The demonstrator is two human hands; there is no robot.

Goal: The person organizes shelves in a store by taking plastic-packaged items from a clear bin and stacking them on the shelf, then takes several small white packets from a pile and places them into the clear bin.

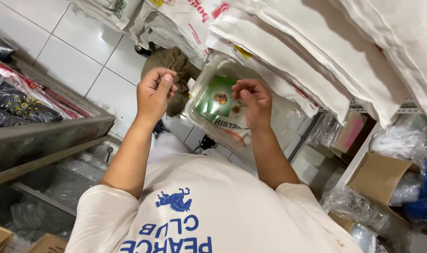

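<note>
While the clear plastic packet [223,110] hangs in front of the person's chest, the right hand [253,103] pinches its upper right part between thumb and fingertips, the fingers curled over a green printed card sealed inside. The left hand [153,93] sits just to the packet's left with its fingers folded in and the thumb pressed against them; whether it grips the packet's left edge or only closes on itself, I cannot tell, since the film there is nearly invisible.

Judging by how it sags and wrinkles, the packet looks light and limp, with glossy film that would likely slide under dry fingers. The stiffer card inside gives the surest place to pinch; the loose transparent margins would probably crumple or stretch. It seems in no way fragile, though the thin film could tear if pulled hard at one corner.

Around it, stacked white sacks [316,51] fill the shelf above on the right, dark wrapped bundles [16,105] lie on a metal rack at the left, an open cardboard box [380,175] sits at lower right, and white floor tiles [77,51] show below.
</note>
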